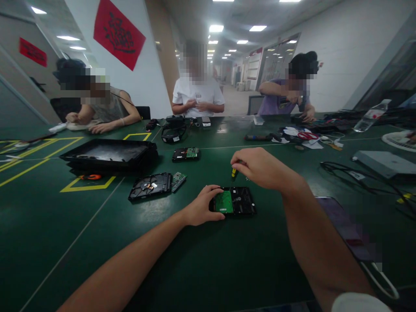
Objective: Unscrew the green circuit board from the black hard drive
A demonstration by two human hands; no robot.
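Note:
A black hard drive (244, 201) with a green circuit board (224, 202) lies flat on the dark green table. My left hand (204, 206) is closed around its left end, thumb at the near edge and fingers at the far edge. Just beyond the drive, my right hand (260, 168) grips a small screwdriver with a yellow handle (234, 172), pointing down. The screwdriver's tip is too small to make out. To the left are a second hard drive (150, 189), a loose circuit board (178, 180) beside it, and a third hard drive (186, 154) farther back.
Black trays (110, 154) are stacked at the left, an orange-handled tool (91, 177) by them. At the right lie a phone (344, 225), black cables (367, 175), a grey box (386, 164) and a plastic bottle (372, 116). Across the table are three people (198, 97).

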